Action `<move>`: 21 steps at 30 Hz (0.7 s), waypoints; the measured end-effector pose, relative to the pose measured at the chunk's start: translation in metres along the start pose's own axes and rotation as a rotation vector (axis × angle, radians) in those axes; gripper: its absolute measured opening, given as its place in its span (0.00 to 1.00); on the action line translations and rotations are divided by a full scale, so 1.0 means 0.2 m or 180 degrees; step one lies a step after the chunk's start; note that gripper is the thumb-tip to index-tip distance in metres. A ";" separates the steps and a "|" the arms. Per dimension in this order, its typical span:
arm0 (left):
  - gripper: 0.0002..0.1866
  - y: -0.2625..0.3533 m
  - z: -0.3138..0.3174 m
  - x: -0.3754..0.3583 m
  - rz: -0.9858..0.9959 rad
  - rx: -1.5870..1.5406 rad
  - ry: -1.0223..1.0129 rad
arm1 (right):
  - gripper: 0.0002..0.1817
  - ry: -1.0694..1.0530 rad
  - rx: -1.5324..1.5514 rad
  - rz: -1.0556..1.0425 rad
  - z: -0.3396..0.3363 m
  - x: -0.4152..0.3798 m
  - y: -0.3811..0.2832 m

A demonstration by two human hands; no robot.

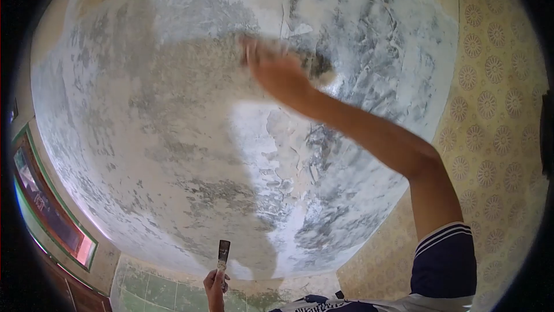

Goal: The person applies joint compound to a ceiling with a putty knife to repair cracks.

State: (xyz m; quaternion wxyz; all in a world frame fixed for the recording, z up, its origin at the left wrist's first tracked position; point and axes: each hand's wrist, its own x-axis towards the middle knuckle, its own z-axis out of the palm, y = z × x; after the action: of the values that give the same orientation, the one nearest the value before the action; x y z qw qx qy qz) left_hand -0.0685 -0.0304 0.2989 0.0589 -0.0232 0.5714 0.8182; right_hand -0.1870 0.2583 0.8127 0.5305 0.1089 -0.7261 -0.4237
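Observation:
My left hand [215, 282] is low in the head view, with its fingers wrapped round the handle of a putty knife [224, 251]. The knife stands upright, its dark blade pointing up. My right hand [277, 68] is raised on the outstretched arm, in front of the patchy grey and white wall [190, 133]. Motion smears its fingers, so whether they hold anything cannot be made out. Around this hand the wall surface is mottled, with dark stains, whitish smears and cracked, flaking patches to the right.
Yellow patterned wallpaper [487, 104] covers the adjoining wall at the right. A window with a green and brown frame [52, 196] is at the left. Green tiles [158, 292] line the lower part of a wall at the bottom.

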 end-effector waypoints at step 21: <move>0.11 0.04 0.02 -0.06 -0.0079 0.0180 0.0163 | 0.27 -0.0374 0.0333 -0.0315 0.35 -0.51 -0.55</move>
State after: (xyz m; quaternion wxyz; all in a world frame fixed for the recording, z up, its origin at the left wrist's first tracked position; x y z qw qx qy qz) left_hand -0.0570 -0.0298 0.3097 0.0549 -0.0495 0.5953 0.8001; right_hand -0.2377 0.2871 0.6571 0.4590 0.1471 -0.7708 -0.4166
